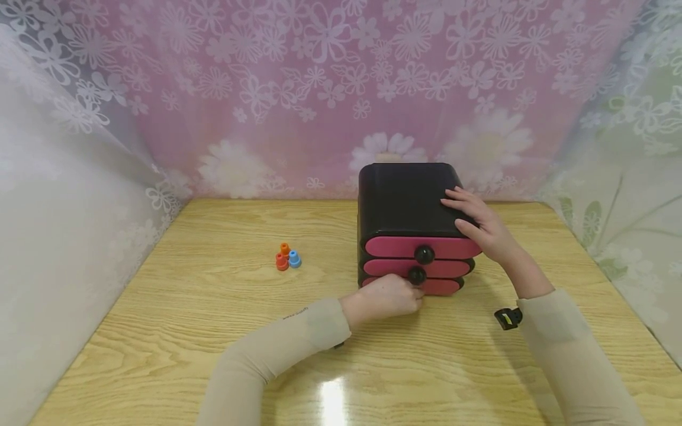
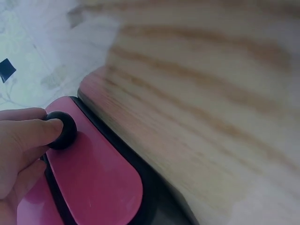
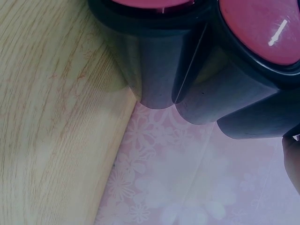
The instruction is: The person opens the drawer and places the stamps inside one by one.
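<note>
A black mini drawer cabinet (image 1: 410,198) with three stacked pink drawer fronts stands on the table, right of the middle. At the lowest drawer is my left hand (image 1: 389,297); the left wrist view shows its thumb and fingers pinching that drawer's round black knob (image 2: 64,130). My right hand (image 1: 482,228) rests on the cabinet's top right edge, its fingers spread and fairly straight. Only a bit of this hand (image 3: 292,161) shows in the right wrist view, beside the cabinet's dark side wall (image 3: 159,70). Above the left hand, the middle knob (image 1: 417,274) and top knob (image 1: 424,254) are untouched.
Left of the cabinet, small plastic cone-shaped pieces stand close together: one orange (image 1: 285,248), one red (image 1: 282,262) and one blue (image 1: 295,259). The wood-grain table (image 1: 213,284) ends at a pink flowered curtain (image 1: 298,118) behind, with pale curtains at both sides.
</note>
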A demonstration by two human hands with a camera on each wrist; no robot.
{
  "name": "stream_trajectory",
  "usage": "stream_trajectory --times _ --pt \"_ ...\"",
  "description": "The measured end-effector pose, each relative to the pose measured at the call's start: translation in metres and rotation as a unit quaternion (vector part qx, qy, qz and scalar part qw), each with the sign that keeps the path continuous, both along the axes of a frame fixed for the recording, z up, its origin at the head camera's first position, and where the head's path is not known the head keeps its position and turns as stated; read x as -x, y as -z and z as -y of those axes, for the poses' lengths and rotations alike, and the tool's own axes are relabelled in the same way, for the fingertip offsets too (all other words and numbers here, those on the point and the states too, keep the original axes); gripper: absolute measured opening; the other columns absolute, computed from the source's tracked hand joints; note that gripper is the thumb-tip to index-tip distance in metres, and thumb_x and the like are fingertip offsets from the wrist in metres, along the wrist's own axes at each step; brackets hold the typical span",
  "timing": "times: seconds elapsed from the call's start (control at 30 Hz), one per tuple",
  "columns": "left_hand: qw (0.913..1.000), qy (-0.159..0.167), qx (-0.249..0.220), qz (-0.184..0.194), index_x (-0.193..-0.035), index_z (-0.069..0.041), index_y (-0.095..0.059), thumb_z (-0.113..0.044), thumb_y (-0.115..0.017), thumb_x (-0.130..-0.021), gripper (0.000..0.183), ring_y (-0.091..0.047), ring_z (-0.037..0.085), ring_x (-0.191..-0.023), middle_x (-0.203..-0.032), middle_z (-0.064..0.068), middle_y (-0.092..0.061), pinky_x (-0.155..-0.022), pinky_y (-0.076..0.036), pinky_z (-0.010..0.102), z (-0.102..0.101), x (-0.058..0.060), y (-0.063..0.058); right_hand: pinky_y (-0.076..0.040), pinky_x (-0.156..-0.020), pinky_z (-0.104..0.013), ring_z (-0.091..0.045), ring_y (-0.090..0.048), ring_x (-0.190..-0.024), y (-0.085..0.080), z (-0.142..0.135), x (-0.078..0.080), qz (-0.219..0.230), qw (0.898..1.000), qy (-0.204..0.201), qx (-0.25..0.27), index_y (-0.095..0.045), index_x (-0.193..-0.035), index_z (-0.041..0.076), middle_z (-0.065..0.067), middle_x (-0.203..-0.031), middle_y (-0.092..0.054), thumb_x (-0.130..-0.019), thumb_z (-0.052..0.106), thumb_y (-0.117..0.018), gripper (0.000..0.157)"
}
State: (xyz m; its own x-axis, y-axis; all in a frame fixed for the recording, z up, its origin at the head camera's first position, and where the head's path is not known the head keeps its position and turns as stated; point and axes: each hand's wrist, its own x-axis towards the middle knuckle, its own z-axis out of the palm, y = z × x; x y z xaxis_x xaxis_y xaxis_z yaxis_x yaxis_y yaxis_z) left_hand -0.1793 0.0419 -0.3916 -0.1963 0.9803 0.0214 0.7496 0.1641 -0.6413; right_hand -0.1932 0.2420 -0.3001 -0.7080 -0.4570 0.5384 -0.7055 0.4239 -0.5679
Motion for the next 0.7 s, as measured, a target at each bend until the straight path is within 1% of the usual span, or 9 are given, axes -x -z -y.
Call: stream_trajectory --times 0.13,0.27,0.43,0.6,0.7 --pt "0.9999 -0.002 0.011 0.009 -0.091 -0.026 -0.063 -0.009 -0.049 -0.086 0.022 -0.053 0.001 -0.073 -0.089 -0.016 -0.057 -0.053 -0.042 0.017 0.000 -0.003 -0.001 -0.008 -0.097 -0.061 -0.050 -0.013 -0.123 0.000 0.000 0.000 0.002 1.000 0.001 0.000 -0.043 -0.118 -0.018 -0.036 -0.127 -0.030 -0.084 -0.007 -0.043 0.035" --pt "0.9993 -0.002 0.028 0.023 -0.086 -0.028 -0.061 -0.008 -0.048 -0.086 0.024 -0.050 -0.001 -0.073 -0.087 -0.016 -0.055 -0.053 -0.040 0.015 0.000 -0.008 -0.003 -0.007 -0.097 -0.061 -0.049 -0.012 -0.123 0.000 -0.001 0.001 0.006 1.000 0.000 0.001 -0.043 -0.118 -0.018 -0.036 -0.128 -0.030 -0.085 -0.006 -0.043 0.036" --pt "0.9984 0.008 0.040 0.040 -0.082 -0.030 -0.062 -0.008 -0.047 -0.085 0.026 -0.050 -0.001 -0.078 -0.088 -0.016 -0.056 -0.054 -0.039 0.015 -0.002 -0.013 -0.006 -0.007 -0.099 -0.058 -0.047 -0.012 -0.124 0.000 -0.003 0.004 0.005 1.000 -0.005 0.004 -0.042 -0.118 -0.018 -0.036 -0.127 -0.030 -0.086 -0.005 -0.042 0.035" --pt "0.9976 0.016 0.059 0.033 -0.082 -0.029 -0.062 -0.004 -0.044 -0.085 0.031 -0.051 0.001 -0.081 -0.088 -0.015 -0.055 -0.058 -0.038 0.014 -0.003 -0.017 -0.006 -0.008 -0.100 -0.056 -0.047 -0.012 -0.125 -0.001 -0.005 0.008 0.005 1.000 -0.009 0.005 -0.042 -0.118 -0.018 -0.036 -0.127 -0.029 -0.086 -0.005 -0.042 0.035" --pt "0.9975 0.025 0.057 0.033 -0.082 -0.030 -0.062 -0.005 -0.044 -0.085 0.031 -0.051 0.002 -0.082 -0.087 -0.015 -0.055 -0.059 -0.040 0.014 -0.003 -0.019 -0.005 -0.008 -0.099 -0.058 -0.048 -0.012 -0.124 0.000 -0.006 0.011 0.003 1.000 -0.011 0.002 -0.042 -0.118 -0.018 -0.037 -0.127 -0.030 -0.085 -0.006 -0.042 0.035"
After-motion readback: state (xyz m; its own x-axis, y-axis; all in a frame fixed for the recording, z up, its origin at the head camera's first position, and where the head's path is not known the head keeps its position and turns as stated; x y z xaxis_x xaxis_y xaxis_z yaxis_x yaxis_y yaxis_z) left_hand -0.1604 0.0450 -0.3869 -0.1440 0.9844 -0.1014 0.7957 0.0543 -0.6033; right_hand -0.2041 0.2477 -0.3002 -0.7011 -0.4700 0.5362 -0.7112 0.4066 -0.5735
